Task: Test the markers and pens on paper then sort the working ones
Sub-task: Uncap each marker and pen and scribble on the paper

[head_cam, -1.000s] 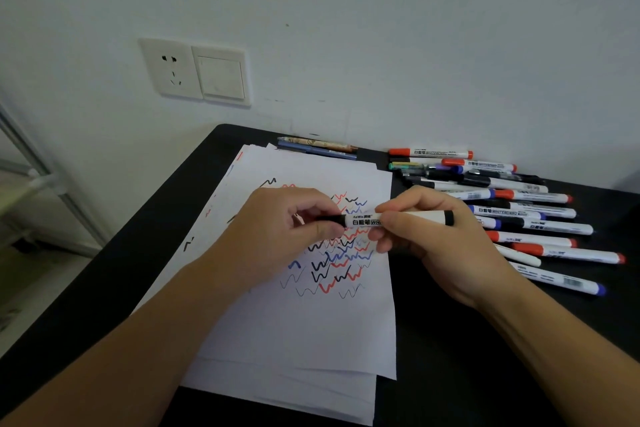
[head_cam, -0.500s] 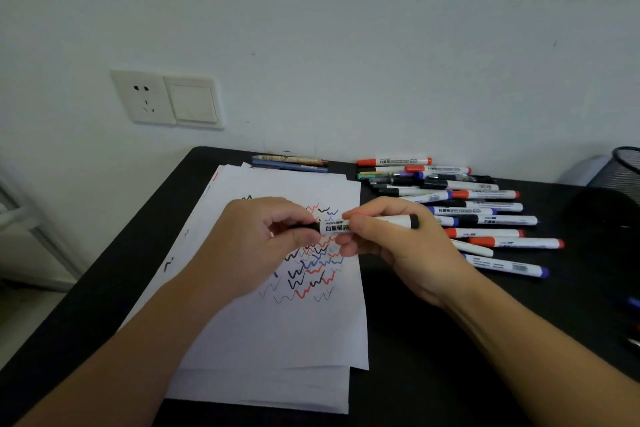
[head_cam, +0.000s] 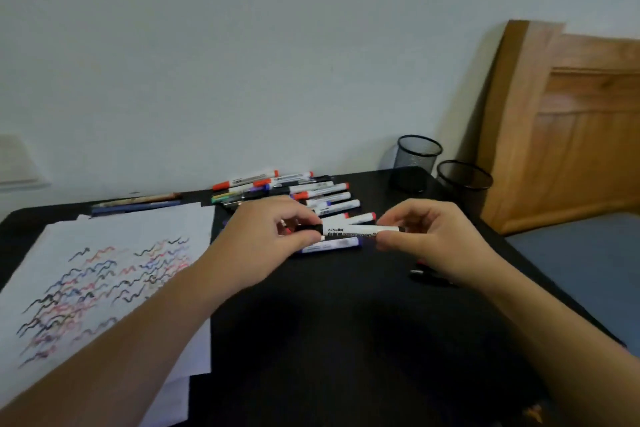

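- Step in hand: you hold one black-capped marker (head_cam: 353, 231) level between both hands, above the black tabletop (head_cam: 346, 340) and just in front of the marker pile (head_cam: 294, 191). This reads as capping or uncapping between test and sort.
- Left hand (head_cam: 266, 246): fingers and thumb curl round the black cap end.
- Right hand (head_cam: 433, 243): thumb and fingertips pinch the white barrel's other end; the remaining fingers are loosely curled.
- Paper (head_cam: 104, 281): lies to your left, covered in wavy test strokes, well apart from the marker.
- Next move, as a judgement: seat the cap fully, then carry the marker to one of the two mesh cups (head_cam: 419, 163), if those are the sorting bins.
- Room: bare tabletop lies before you. The right edge runs close past your right wrist, and the farther cup stands near that corner; a few dark pens (head_cam: 429, 276) lie under your right hand.
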